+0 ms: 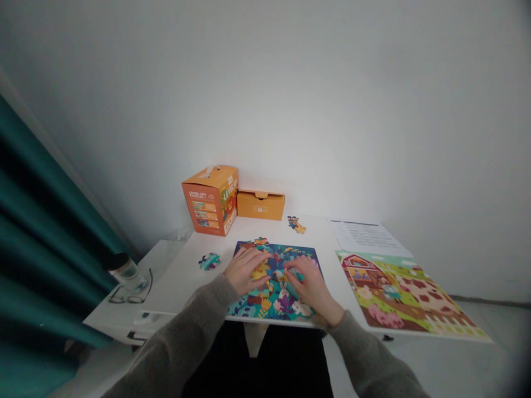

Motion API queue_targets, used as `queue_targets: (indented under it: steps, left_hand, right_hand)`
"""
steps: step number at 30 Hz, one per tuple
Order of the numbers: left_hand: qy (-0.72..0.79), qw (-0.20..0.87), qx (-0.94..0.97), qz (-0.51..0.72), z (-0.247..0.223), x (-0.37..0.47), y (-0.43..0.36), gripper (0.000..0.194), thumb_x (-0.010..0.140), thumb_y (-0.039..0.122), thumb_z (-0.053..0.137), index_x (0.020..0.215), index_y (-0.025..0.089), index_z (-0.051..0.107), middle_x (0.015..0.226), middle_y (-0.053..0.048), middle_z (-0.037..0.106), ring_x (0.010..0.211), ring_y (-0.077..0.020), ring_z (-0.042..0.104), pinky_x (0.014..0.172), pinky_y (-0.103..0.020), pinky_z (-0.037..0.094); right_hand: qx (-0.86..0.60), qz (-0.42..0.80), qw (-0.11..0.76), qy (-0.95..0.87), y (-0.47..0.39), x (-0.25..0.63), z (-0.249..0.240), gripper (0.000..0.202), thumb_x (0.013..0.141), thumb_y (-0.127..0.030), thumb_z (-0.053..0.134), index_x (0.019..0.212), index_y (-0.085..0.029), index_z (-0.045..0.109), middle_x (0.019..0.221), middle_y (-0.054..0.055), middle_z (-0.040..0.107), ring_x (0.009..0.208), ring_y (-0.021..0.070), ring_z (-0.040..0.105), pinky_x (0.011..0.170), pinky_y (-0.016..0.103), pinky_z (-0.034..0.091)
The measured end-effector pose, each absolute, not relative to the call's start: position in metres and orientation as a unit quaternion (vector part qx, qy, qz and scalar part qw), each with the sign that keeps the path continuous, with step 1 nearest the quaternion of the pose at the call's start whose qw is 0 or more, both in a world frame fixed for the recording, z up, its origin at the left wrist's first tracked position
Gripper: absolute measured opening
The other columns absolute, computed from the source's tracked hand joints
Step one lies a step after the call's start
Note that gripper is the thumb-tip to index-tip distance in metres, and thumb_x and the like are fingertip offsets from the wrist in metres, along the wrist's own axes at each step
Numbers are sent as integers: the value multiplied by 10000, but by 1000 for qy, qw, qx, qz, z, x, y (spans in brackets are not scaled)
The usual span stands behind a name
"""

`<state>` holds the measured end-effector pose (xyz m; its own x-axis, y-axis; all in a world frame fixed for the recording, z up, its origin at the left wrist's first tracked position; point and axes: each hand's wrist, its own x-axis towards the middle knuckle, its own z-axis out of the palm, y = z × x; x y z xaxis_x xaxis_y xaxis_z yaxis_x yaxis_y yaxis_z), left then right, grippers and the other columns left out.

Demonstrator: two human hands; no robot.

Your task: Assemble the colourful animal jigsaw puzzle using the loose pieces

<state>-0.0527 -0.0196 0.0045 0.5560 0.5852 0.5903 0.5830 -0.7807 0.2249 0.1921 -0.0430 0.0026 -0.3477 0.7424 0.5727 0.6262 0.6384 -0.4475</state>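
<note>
A colourful jigsaw puzzle (pixel 265 304) with a rabbit and plants lies at the table's front edge, largely put together. My left hand (pixel 245 271) rests over its left side, fingers stretched out and thumb apart, with nothing seen in it. Over the right half is my right hand (pixel 309 282), its thumb and index fingertip brought together near the puzzle's middle. Whatever is between those fingertips is too small to make out. Some loose puzzle pieces (pixel 261 241) lie on the puzzle's top edge, just beyond my left fingers. Both hands hide parts of the picture.
Loose pieces (pixel 209 261) lie left of the puzzle, and others (pixel 297 225) behind it. An orange puzzle box (pixel 209 202) and an open yellow box (pixel 260 205) stand at the wall. Rightward are a printed sheet (pixel 369 236) and a farm puzzle (pixel 409 296). Glasses (pixel 135 299) and a jar (pixel 130 276) sit left.
</note>
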Motion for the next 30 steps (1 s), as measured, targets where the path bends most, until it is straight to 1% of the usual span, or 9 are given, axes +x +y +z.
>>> queue_targets:
  steps: [5,8,11,14,18,24,30]
  left_hand:
    - [327,11,880,344,5,-48,-20,456,860,362,688,1270,217,549,1140,-91,677,1045,-248,624,907,-396,441]
    - [340,19,880,332,4,-38,-21,452,825,412,723,1207,216,581,1105,-82,681,1047,-257,617,908,-399,424]
    - [353,34,885,300,2,-20,-21,440,807,440,741,1160,219,600,1087,-71,682,1050,-260,607,912,-405,407]
    - [362,53,892,267,-1,1,-22,415,799,454,752,1117,225,619,1064,-53,680,1034,-259,599,943,-424,385]
    - [367,77,900,222,-5,29,-24,411,786,472,767,1096,233,639,1066,-44,676,1047,-270,586,967,-450,368]
    - [391,102,895,188,-22,52,-27,420,752,503,789,1055,237,671,1049,-48,653,1061,-286,561,930,-446,387]
    - [394,109,892,191,-29,53,-30,422,773,542,753,1075,260,667,1064,-43,626,1058,-274,544,920,-427,391]
  right_hand:
    - [-414,85,384,-821,-47,197,4,78,964,-239,554,989,-237,628,958,44,696,944,227,620,990,454,418]
    - [-434,95,392,-806,-50,210,4,129,964,-257,546,1059,-234,630,1021,61,692,992,235,615,945,432,456]
    - [-475,96,414,-771,-51,236,-4,213,974,-241,482,1127,-220,627,1050,81,687,997,237,620,886,412,494]
    - [-500,83,416,-755,-52,266,-16,250,964,-208,441,1097,-209,653,1013,89,683,966,240,618,877,424,502]
    - [-501,96,379,-772,-62,288,-30,260,962,-180,434,1035,-213,681,966,78,683,943,238,606,867,423,502]
    - [-506,98,356,-779,-77,290,-39,232,966,-186,448,1029,-214,669,992,81,672,963,240,596,874,424,495]
    - [-511,80,345,-783,-78,289,-44,213,961,-190,462,1029,-218,661,1013,81,662,978,245,587,888,431,480]
